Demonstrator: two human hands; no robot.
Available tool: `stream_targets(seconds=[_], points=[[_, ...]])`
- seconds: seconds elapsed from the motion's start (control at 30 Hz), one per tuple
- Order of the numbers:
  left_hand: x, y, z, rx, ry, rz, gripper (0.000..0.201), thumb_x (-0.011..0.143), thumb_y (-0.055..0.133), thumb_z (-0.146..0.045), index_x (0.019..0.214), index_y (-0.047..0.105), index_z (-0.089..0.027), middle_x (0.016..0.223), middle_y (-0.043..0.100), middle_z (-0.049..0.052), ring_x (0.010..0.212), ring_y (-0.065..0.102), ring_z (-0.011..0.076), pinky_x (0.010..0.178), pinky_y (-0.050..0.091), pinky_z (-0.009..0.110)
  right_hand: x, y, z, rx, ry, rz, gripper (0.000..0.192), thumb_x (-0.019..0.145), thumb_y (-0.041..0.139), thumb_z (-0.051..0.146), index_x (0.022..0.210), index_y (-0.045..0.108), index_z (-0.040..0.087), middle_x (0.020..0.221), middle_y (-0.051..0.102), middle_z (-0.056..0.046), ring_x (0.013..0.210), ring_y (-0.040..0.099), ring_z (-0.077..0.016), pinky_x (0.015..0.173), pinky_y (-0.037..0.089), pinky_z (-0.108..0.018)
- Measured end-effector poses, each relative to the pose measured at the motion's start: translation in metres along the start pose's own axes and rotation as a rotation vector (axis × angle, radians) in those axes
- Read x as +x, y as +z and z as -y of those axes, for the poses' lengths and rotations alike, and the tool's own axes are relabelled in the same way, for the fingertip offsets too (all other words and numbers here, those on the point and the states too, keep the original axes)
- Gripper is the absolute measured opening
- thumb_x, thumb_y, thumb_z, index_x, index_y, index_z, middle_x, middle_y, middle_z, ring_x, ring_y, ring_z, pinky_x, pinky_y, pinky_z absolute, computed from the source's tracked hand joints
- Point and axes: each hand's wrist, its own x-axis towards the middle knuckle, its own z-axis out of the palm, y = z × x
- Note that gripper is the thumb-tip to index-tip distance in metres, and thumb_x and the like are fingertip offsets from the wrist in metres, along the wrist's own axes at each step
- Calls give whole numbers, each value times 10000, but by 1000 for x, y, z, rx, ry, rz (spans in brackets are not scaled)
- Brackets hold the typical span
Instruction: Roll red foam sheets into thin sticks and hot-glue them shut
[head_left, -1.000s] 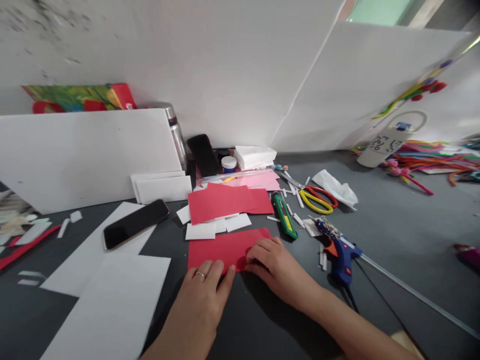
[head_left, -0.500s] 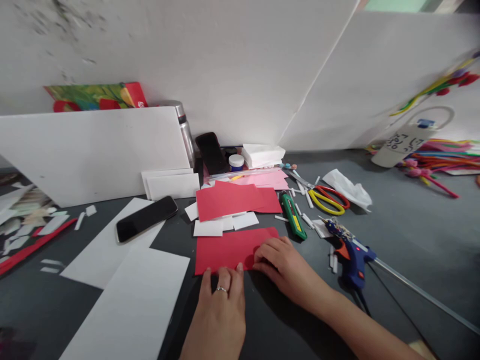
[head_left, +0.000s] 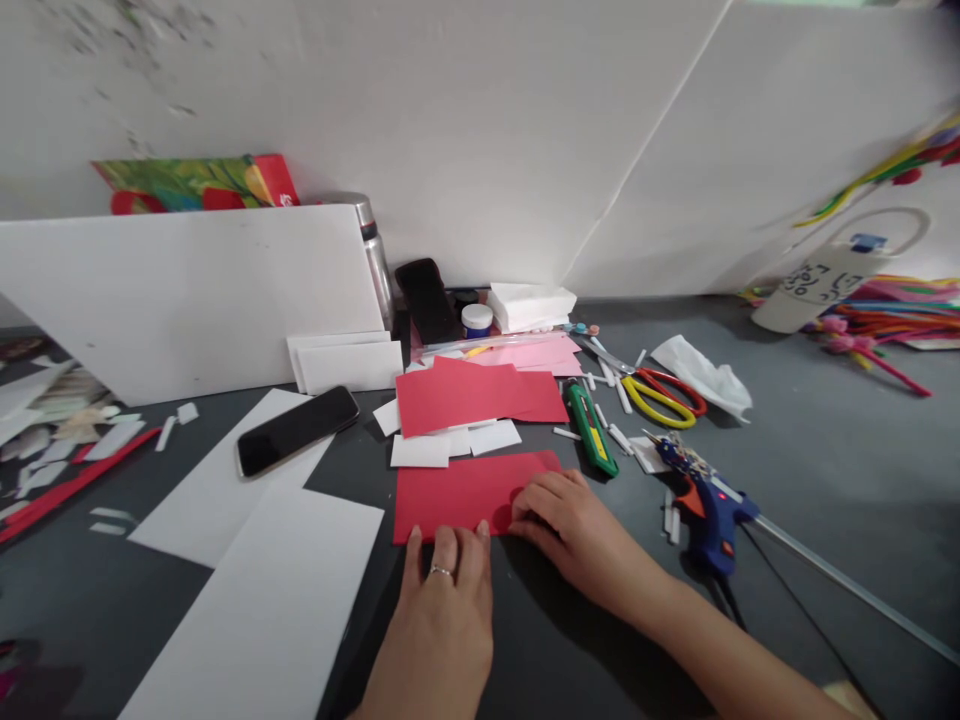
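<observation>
A red sheet of paper point(head_left: 465, 490) lies flat on the dark table, its long near edge towards me. At its near left edge, my left hand point(head_left: 442, 610) rests with a ring on one finger. Its fingers are stretched forward, slightly apart, with the tips touching the paper's edge. My right hand point(head_left: 574, 535) is curled at the near right part of the same sheet, thumb and fingers closed on its edge. The curled fingers partly cover that corner. Just beyond lie more red paper pieces point(head_left: 465, 395) over small white paper pieces point(head_left: 420, 452).
On the right are a green utility knife point(head_left: 592, 430), scissors point(head_left: 660, 395) and a blue hot glue gun point(head_left: 716, 520) with a cord. Leftward, a black phone point(head_left: 300, 430) lies on white sheets point(head_left: 262, 610). A white board point(head_left: 187, 310) leans at the back beside a steel flask point(head_left: 379, 270).
The view has shifted slightly, so everything sits a little further right and higher. Both hands stay at the red sheet's near edge with little visible movement.
</observation>
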Motion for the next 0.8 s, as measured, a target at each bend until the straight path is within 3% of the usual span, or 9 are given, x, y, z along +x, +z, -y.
stream_targets(seconds=[0.8], points=[[10, -8, 6, 10, 60, 45, 552, 881, 574, -146, 1429, 525, -194, 1160, 631, 176, 1031, 585, 312, 835, 566, 522, -8, -7, -4, -64, 18, -41, 91, 977, 561, 170, 901, 608, 188, 911, 642, -38, 890, 587, -189, 855, 329, -359]])
